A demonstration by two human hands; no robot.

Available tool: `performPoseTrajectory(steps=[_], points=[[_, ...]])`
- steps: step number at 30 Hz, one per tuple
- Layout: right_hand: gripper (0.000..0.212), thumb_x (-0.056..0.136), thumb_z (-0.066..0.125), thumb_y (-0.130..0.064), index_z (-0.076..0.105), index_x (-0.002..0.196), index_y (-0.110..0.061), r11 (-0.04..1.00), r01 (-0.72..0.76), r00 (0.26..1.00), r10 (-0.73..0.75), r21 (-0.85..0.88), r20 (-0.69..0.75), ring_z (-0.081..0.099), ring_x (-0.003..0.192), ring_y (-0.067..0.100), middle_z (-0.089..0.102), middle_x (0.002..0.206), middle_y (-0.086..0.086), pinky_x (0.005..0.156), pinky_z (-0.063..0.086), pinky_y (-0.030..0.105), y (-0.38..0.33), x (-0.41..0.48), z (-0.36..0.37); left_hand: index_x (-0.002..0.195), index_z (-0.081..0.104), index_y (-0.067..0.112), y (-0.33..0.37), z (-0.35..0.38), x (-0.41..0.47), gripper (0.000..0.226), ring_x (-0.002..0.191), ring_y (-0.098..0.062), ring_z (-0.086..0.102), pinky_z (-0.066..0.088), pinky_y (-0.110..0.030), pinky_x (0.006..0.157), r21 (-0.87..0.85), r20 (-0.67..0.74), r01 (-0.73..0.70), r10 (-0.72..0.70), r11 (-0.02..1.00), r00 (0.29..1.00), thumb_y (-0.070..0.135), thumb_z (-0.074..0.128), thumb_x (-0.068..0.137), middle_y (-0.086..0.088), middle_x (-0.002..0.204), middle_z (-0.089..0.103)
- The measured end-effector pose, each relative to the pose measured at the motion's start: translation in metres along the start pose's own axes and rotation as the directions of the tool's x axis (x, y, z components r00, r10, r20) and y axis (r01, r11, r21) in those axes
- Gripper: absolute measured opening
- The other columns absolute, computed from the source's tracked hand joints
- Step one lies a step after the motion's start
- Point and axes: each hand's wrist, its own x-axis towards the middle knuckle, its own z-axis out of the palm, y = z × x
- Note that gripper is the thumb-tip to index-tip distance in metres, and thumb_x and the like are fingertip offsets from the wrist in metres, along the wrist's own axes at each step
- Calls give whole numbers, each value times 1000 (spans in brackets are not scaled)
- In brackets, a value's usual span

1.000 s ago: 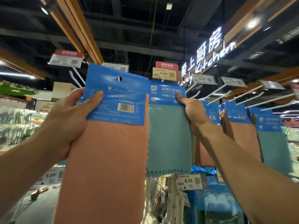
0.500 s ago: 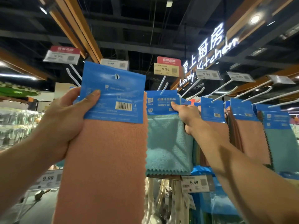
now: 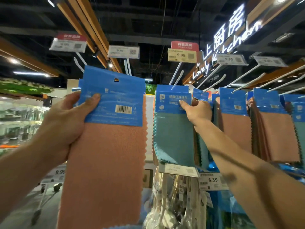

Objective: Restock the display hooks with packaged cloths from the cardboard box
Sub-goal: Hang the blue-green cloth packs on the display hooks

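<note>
My left hand (image 3: 66, 123) grips a pack of salmon-pink cloths (image 3: 105, 162) by its blue header card (image 3: 113, 98), held up in front of me, barcode side facing me. My right hand (image 3: 196, 109) pinches the blue header of a teal cloth pack (image 3: 173, 134) that hangs on a white display hook (image 3: 177, 80) under the 9.99 tag. More pink and teal packs (image 3: 236, 129) hang on the hooks to the right. The cardboard box is out of view.
Bare white hooks (image 3: 78, 63) with price tags stick out above my left hand. A lower row holds bundled goods (image 3: 173, 204) under a 6.59 tag (image 3: 212, 180). A lit kitchen sign (image 3: 227, 35) and wooden ceiling beams are overhead.
My right hand has slid the teal pack further along its hook. The view came closer to the display and my left hand holds the pink pack slightly lower.
</note>
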Motion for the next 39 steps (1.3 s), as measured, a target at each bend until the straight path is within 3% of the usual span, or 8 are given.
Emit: performPoseTrajectory(steps=[5,9,11,14,22,28,34,39], points=[[33,92,66,-45,66,100,-13,935,264,964,-250,236,-87,66,86,13,71,97,3,81,56,33,-35,-63,-30,112,67,35,5,-4,-3,28,58,-13,74,54,-27,43,10,-15,25,-25,1000,1000,42,71,86,7,79,78],[63,79,61,-66,65,110,-12,882,-55,808,-236,468,539,73,89,20,74,99,4,75,63,40,-72,-133,-37,114,65,31,12,-4,-9,31,63,-16,75,55,-29,44,6,-15,13,-13,1000,1000,41,71,85,4,83,79],[64,76,69,-65,66,115,-15,879,-117,713,-250,462,655,74,89,18,75,101,2,75,63,38,-82,-156,-30,110,65,30,16,-5,-10,27,62,-15,75,55,-27,43,33,-37,2,0,999,999,42,71,86,5,81,78],[36,84,75,-43,72,106,-15,825,-172,734,-257,538,629,75,83,17,77,95,2,77,62,36,-96,-171,-13,96,64,30,19,-14,-8,16,58,-12,74,54,-26,42,43,-80,-4,7,999,997,41,71,87,8,75,77],[20,88,74,-32,74,94,-13,744,-285,754,-216,604,621,75,73,15,78,84,2,64,61,28,-137,-176,45,101,71,14,23,-56,19,22,55,-20,70,56,-30,47,3,-203,99,-96,995,974,32,73,87,-9,83,77],[35,85,76,-36,73,88,-1,766,-258,813,-157,589,560,75,77,24,77,84,10,72,62,41,-161,-162,81,102,69,7,25,-71,51,32,74,-24,69,57,-39,69,78,-266,88,-64,993,962,33,76,86,-12,90,74],[39,87,73,-39,74,90,0,774,-224,841,-154,593,519,73,80,32,75,88,17,75,60,49,-173,-145,101,85,69,12,30,-69,79,22,49,-12,67,53,-23,44,143,-261,20,19,990,965,33,74,90,0,61,72],[39,84,75,-39,74,86,-1,767,-225,843,-156,601,515,74,81,29,76,86,13,79,60,49,-170,-134,116,85,66,13,25,-68,88,24,50,-13,69,57,-27,47,166,-265,30,15,986,964,35,73,90,0,63,73]])
